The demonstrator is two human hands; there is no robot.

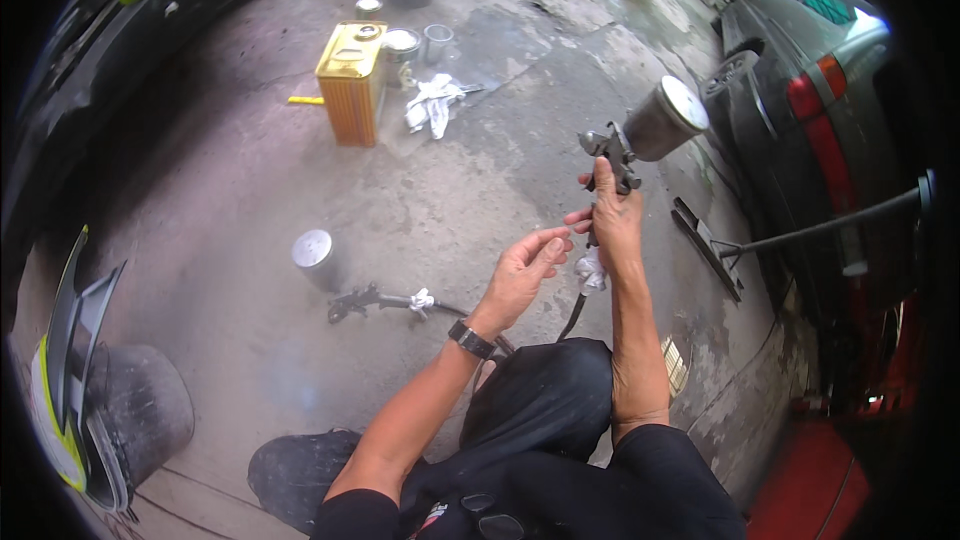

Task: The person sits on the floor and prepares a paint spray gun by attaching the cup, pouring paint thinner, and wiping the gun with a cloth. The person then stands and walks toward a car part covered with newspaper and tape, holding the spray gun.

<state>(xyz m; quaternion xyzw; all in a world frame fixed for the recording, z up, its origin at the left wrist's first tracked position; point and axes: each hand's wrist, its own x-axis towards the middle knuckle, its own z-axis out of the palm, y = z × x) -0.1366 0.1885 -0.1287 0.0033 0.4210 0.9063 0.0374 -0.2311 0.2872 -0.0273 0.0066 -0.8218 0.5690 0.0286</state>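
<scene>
My right hand (612, 210) is wrapped around the grip of a spray gun (612, 155), thumb up along its back. A grey metal paint cup (660, 122) is attached to the gun and tilts away to the upper right. White wrapping (590, 272) surrounds the joint below the grip, where a dark hose (572, 316) runs down beside my knee. Beside the grip, my left hand (528, 262) has its fingers loosely bent and apart, fingertips close to the right hand's fingers. Nothing shows in it. A black watch (471, 339) is on my left wrist.
A second spray gun (365, 300) with a cup (313, 252) lies on the concrete floor. Farther off stand a yellow metal can (350, 90), small tins, a clear cup (436, 43) and crumpled white cloth (432, 105). A bucket (150, 410) is at left; a car (830, 100) is at right.
</scene>
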